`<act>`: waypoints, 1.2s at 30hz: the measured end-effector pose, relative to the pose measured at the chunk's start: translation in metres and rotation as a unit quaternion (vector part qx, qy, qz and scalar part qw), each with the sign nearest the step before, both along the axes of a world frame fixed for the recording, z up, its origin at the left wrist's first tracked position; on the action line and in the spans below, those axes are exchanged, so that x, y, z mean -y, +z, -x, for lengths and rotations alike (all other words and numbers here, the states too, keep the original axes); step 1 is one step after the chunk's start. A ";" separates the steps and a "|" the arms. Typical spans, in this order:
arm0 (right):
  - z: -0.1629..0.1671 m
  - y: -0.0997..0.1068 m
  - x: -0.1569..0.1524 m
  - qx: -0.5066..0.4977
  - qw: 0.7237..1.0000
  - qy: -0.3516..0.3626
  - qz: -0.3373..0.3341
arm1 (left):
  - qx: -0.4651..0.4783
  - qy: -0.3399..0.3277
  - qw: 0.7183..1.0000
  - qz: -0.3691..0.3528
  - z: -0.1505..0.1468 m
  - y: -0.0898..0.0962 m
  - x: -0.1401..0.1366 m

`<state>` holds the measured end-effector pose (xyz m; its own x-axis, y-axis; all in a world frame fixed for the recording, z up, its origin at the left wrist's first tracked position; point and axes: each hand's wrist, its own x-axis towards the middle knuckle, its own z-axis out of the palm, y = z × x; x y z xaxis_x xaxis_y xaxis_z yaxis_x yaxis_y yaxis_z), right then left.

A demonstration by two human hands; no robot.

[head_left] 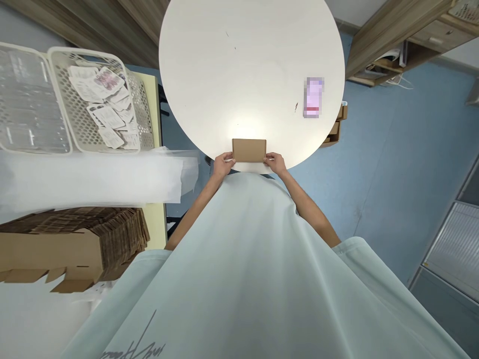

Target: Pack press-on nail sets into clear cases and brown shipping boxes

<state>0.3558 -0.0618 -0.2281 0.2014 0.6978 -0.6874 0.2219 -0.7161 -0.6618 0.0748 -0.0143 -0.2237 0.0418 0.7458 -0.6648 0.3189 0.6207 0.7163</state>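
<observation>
A small brown cardboard box [249,150] with its lid closed lies at the near edge of the round white table [239,75]. My left hand [223,164] grips its left end, thumb toward the near corner and fingers along the side. At the opposite end, my right hand [275,163] holds the right side in much the same way. Whatever is inside the box is hidden.
A blurred pinkish-purple item [313,97] lies on the table's right. To the left, a side table [159,224] carries a basket of printed cards [136,114], a basket of clear plastic cases [69,142], white sheets [93,177] and flattened cardboard boxes [52,249].
</observation>
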 end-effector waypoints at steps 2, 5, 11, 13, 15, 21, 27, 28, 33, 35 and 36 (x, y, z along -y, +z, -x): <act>0.000 0.001 0.000 0.002 1.000 -0.001 -0.003 | 0.001 -0.003 1.000 -0.001 0.001 0.002 0.000; 0.001 0.001 0.000 0.007 1.000 -0.001 -0.001 | 0.001 -0.014 1.000 0.002 0.002 0.004 -0.001; 0.001 -0.002 0.000 0.012 1.000 0.009 0.002 | -0.005 -0.018 1.000 0.002 0.003 0.003 -0.003; 0.000 -0.003 0.000 0.012 1.000 0.011 0.005 | -0.001 -0.021 1.000 0.007 0.003 0.003 -0.003; 0.000 -0.004 0.000 0.012 1.000 0.012 0.005 | 0.001 -0.026 1.000 0.012 0.004 0.003 -0.004; 0.000 -0.005 0.000 0.010 1.000 0.007 0.001 | -0.003 -0.037 0.999 0.015 0.005 0.006 -0.006; 0.000 -0.001 -0.001 0.014 1.000 0.003 0.002 | -0.004 -0.029 0.999 0.014 0.004 0.001 -0.006; 0.000 0.000 -0.001 0.015 1.000 0.006 0.004 | -0.002 -0.030 0.999 0.015 0.004 0.000 -0.006; 0.000 0.004 -0.003 0.021 0.999 0.020 0.017 | -0.001 -0.047 0.999 0.015 0.006 0.000 -0.005; 0.000 0.005 -0.004 0.020 0.999 0.019 0.019 | -0.003 -0.046 0.999 0.019 0.006 0.001 -0.005; 0.000 0.005 -0.004 0.019 0.999 0.020 0.018 | -0.003 -0.044 0.999 0.021 0.006 0.001 -0.005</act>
